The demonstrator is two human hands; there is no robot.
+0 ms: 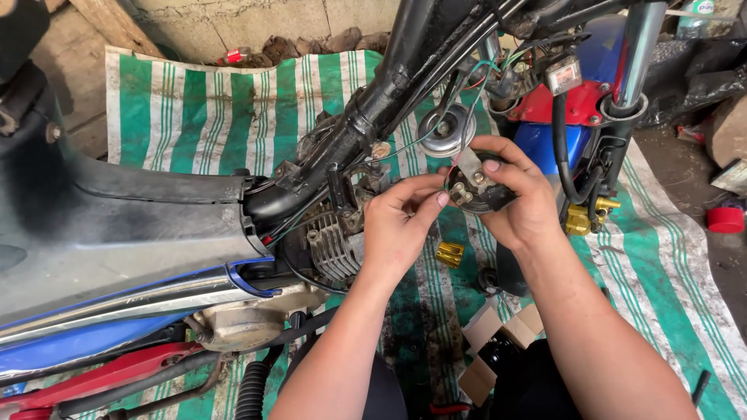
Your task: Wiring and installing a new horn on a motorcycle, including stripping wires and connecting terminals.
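Beside the motorcycle frame, the right hand grips a black round horn off its mount, its wires attached, while the left hand pinches at its rear terminals; a chrome horn hangs just above, mounted. Below the frame, an open cardboard box and a brass fitting lie on the striped tarp

Beneath you lies a green and white striped tarp, spread over the ground. A stripped motorcycle frame runs across it, with a finned engine cylinder just below the black tube and a chrome horn hanging beside the wiring. A small gold metal part rests on the tarp, an open cardboard box sits near it, and a red cap lies well apart at the right edge.
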